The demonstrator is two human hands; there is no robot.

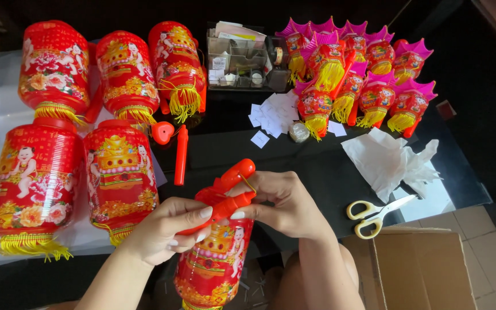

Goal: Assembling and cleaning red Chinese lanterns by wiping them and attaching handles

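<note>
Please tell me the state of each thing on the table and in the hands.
Held lantern: upright, gripped at its red handle by both hands.
Left hand: closed on the handle.
Right hand: closed on the handle.
Large lanterns: lying flat.
Scissors: shut.
Cardboard box: open.
White tissue: crumpled.

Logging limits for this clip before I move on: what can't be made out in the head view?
- Red lantern in the hands: its bottom is cut off by the lower edge.
- Red handle: the left hand and right hand cover where it joins the lantern top.
- Clear organizer box: contents too small to tell.
- Cardboard box: cut off by the lower edge, inside unseen.
- White paper slips: any marks too small.
</note>
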